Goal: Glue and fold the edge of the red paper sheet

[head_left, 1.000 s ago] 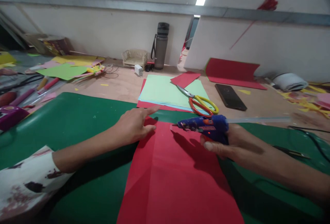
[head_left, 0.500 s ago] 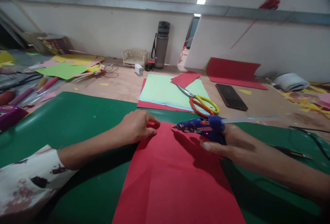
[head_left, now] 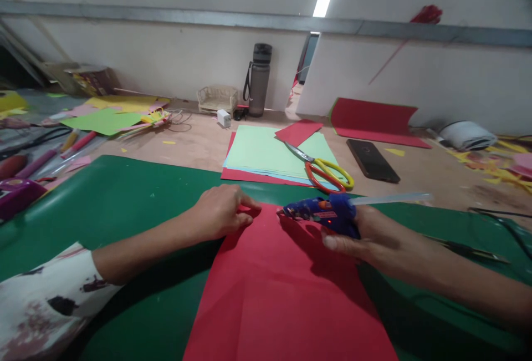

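Observation:
A large red paper sheet (head_left: 282,289) lies on a green mat (head_left: 124,206) in front of me. My left hand (head_left: 222,211) pinches the sheet's far left corner with fingertips curled on it. My right hand (head_left: 366,233) grips a blue hot glue gun (head_left: 324,214), a clear glue stick jutting out of its back to the right. The gun's nozzle points left and hovers just over the far edge of the red sheet, a short gap from my left fingers.
Beyond the mat lie a stack of pale green paper (head_left: 270,153), orange-and-yellow scissors (head_left: 326,169), a black phone (head_left: 371,161), a folded red sheet (head_left: 374,120) and a grey bottle (head_left: 258,79) by the wall. Pens and coloured paper scraps (head_left: 103,120) clutter the left.
My left hand went from flat with a pointing finger to fingers curled on the sheet's corner. The glue gun has shifted slightly left, closer to that corner.

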A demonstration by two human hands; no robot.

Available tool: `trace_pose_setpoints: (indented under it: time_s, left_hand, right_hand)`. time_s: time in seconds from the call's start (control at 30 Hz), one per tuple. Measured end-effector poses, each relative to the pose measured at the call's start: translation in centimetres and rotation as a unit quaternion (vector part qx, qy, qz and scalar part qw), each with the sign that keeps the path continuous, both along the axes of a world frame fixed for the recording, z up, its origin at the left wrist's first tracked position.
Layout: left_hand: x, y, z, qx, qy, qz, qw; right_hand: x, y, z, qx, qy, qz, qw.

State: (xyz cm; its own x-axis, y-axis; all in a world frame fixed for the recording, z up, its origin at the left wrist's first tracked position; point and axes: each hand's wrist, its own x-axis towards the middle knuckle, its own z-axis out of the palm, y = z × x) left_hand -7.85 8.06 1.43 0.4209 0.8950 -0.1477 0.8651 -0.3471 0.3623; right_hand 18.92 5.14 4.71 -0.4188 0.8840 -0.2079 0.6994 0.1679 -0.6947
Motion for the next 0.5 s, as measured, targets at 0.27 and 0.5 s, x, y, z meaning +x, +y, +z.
trace_pose_setpoints:
  time_s: [0.27,0.5]
  left_hand:
    - [0.03,0.06,-0.05,-0.008,-0.002,-0.005,1.000]
    - [-0.01,0.06,-0.10,-0.002,-0.002,-0.003,1.000]
  right_hand:
    - [-0.41,0.62,0.15,0.024,0.011,0.017,1.000]
    - [0.00,0.07,-0.25,0.012,-0.013,0.014,1.000]
